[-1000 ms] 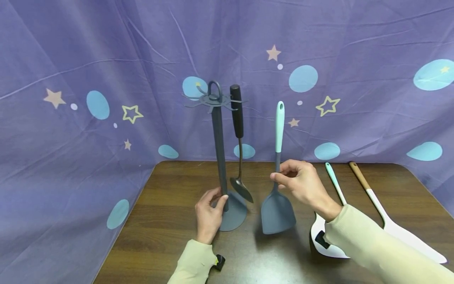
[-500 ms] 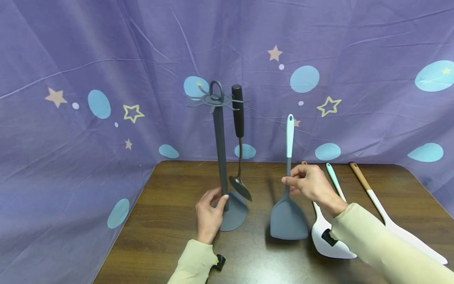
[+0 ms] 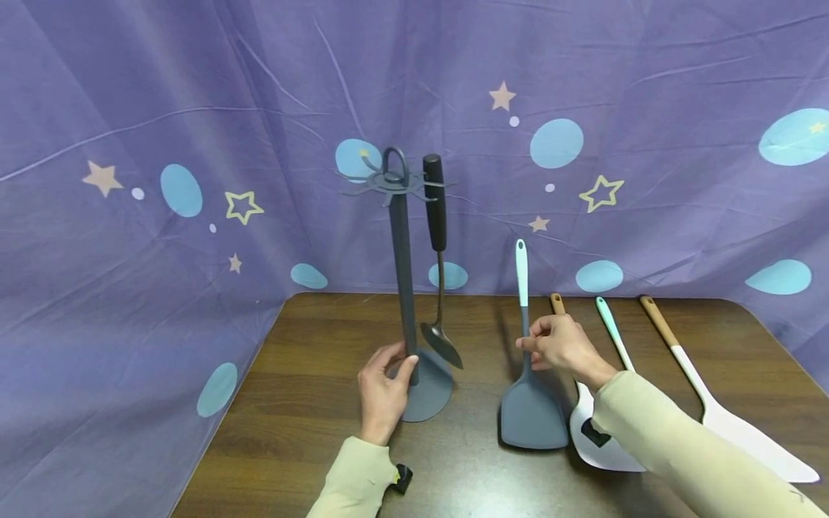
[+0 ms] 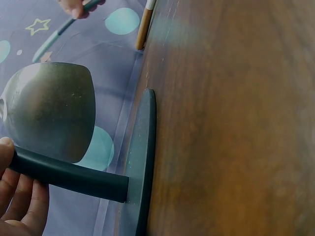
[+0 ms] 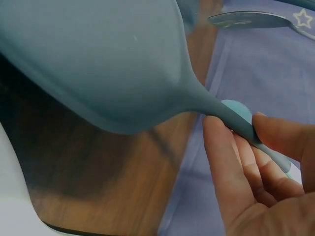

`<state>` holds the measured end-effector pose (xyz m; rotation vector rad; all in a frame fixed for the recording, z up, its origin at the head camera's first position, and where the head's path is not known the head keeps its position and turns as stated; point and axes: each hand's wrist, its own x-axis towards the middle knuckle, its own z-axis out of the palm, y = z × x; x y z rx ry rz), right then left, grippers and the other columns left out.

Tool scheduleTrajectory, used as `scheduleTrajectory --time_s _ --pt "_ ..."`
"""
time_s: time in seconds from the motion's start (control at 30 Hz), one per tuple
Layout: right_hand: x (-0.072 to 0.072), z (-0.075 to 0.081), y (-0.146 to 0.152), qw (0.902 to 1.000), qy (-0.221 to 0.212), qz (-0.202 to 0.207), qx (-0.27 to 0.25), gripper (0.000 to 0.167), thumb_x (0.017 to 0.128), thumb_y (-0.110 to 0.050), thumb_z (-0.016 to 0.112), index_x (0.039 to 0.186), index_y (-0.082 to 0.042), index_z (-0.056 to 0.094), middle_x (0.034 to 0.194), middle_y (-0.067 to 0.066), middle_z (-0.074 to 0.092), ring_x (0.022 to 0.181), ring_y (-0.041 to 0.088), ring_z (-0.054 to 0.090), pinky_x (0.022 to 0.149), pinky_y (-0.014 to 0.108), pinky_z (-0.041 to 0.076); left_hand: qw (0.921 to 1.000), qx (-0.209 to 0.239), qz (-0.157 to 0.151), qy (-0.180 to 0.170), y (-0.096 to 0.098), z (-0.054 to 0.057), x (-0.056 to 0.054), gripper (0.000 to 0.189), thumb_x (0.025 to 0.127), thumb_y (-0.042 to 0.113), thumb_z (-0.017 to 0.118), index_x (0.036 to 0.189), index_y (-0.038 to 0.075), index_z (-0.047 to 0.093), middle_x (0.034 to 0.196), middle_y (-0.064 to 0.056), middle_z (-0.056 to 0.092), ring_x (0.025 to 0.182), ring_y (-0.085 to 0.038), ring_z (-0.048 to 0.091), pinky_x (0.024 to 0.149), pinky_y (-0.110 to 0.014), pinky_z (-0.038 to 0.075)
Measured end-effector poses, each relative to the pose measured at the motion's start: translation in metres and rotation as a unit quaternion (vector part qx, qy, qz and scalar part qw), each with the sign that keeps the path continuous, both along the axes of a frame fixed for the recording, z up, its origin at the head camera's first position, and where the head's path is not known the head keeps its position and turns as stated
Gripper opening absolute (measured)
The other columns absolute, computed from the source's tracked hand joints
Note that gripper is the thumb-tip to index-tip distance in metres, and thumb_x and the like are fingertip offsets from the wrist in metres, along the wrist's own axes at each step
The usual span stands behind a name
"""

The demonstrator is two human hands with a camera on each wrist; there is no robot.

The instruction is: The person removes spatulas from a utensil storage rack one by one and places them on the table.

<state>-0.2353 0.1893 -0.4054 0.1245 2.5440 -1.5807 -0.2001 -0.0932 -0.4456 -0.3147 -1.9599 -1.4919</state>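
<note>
My right hand (image 3: 562, 349) pinches the grey neck of a spatula (image 3: 532, 414) with a mint handle. Its broad blade is low over the table, and the handle leans toward the backdrop. With thumb and fingers, my left hand (image 3: 385, 385) grips the post of a dark grey utensil stand (image 3: 401, 266) just above its round base. A metal turner (image 4: 54, 113) with a black handle (image 3: 435, 205) hangs from the stand's hook ring on the right side. In the right wrist view, thumb and fingers close around the spatula's neck (image 5: 231, 118).
Right of the grey spatula lies a white utensil (image 3: 599, 446) with a brown handle. Beside it is a mint-handled utensil (image 3: 612, 327), its head hidden by my sleeve. A white turner (image 3: 745, 435) with a brown handle lies farthest right. A purple patterned cloth (image 3: 259, 144) hangs behind the wooden table (image 3: 304, 424).
My right hand has lowered the grey spatula toward the table and carried it slightly right, its handle tipping back. The left hand and the stand stay in place.
</note>
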Motion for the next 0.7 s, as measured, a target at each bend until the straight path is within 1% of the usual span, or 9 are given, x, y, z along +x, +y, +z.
scheduleTrajectory --time_s 0.13,0.23,0.27,0.4,0.5,0.6,0.7 --pt "-0.004 -0.006 -0.001 0.9998 -0.017 0.006 0.010 0.013 0.085 -0.006 0.069 0.083 0.003 0.060 0.086 0.018 0.068 0.064 0.020 0.066 0.061 0.036 0.062 1.0000 -0.004 0.002 0.003 0.000 0.000 0.000 0.022 0.074 -0.013 0.074 0.094 -0.007 0.069 0.088 -0.019 0.069 0.078 -0.034 0.068 0.074 -0.041 0.060" --pt "-0.006 -0.012 -0.002 0.9997 -0.025 0.003 0.008 0.014 0.085 -0.005 0.069 0.081 0.002 0.058 0.093 0.018 0.070 0.063 0.020 0.064 0.061 0.035 0.062 1.0000 -0.004 0.002 0.005 0.000 0.001 0.001 0.021 0.073 -0.013 0.074 0.094 -0.007 0.069 0.088 -0.019 0.069 0.078 -0.034 0.068 0.073 -0.041 0.060" --pt "-0.007 -0.013 -0.002 0.9996 -0.027 0.003 0.008 0.014 0.085 -0.005 0.069 0.080 0.002 0.057 0.093 0.018 0.069 0.063 0.020 0.063 0.060 0.036 0.062 1.0000 -0.003 0.002 0.005 0.000 0.000 0.001 0.021 0.073 -0.013 0.074 0.093 -0.007 0.069 0.088 -0.019 0.069 0.078 -0.034 0.068 0.073 -0.041 0.060" --pt "-0.009 -0.021 -0.003 0.9994 -0.034 0.001 0.002 0.018 0.084 -0.004 0.070 0.077 0.001 0.054 0.080 0.014 0.064 0.062 0.022 0.062 0.060 0.038 0.062 1.0000 -0.003 0.000 0.006 0.000 0.000 0.000 0.021 0.074 -0.013 0.074 0.094 -0.008 0.069 0.088 -0.019 0.069 0.078 -0.034 0.068 0.073 -0.041 0.060" --pt "-0.011 -0.025 -0.005 0.9991 -0.042 0.001 0.007 0.020 0.083 -0.003 0.070 0.075 0.001 0.053 0.073 0.010 0.057 0.061 0.023 0.062 0.059 0.039 0.062 1.0000 -0.003 0.000 0.005 0.000 0.000 0.000 0.021 0.074 -0.012 0.074 0.094 -0.008 0.069 0.088 -0.019 0.069 0.078 -0.034 0.068 0.072 -0.042 0.060" --pt "-0.013 -0.030 -0.006 0.9985 -0.053 0.001 0.013 0.020 0.083 -0.002 0.070 0.074 0.000 0.052 0.074 0.012 0.060 0.061 0.024 0.062 0.059 0.039 0.061 1.0000 -0.005 0.001 0.005 0.000 0.000 0.000 0.022 0.074 -0.012 0.074 0.094 -0.008 0.069 0.088 -0.020 0.068 0.078 -0.034 0.068 0.072 -0.043 0.060" --pt "-0.016 -0.034 -0.008 0.9976 -0.066 -0.001 0.023 0.021 0.083 0.000 0.068 0.072 -0.001 0.050 0.079 0.014 0.066 0.061 0.024 0.063 0.057 0.038 0.061 1.0000 -0.006 0.001 0.008 0.000 0.000 0.000 0.022 0.073 -0.013 0.074 0.094 -0.008 0.069 0.088 -0.020 0.068 0.078 -0.035 0.068 0.071 -0.043 0.060"
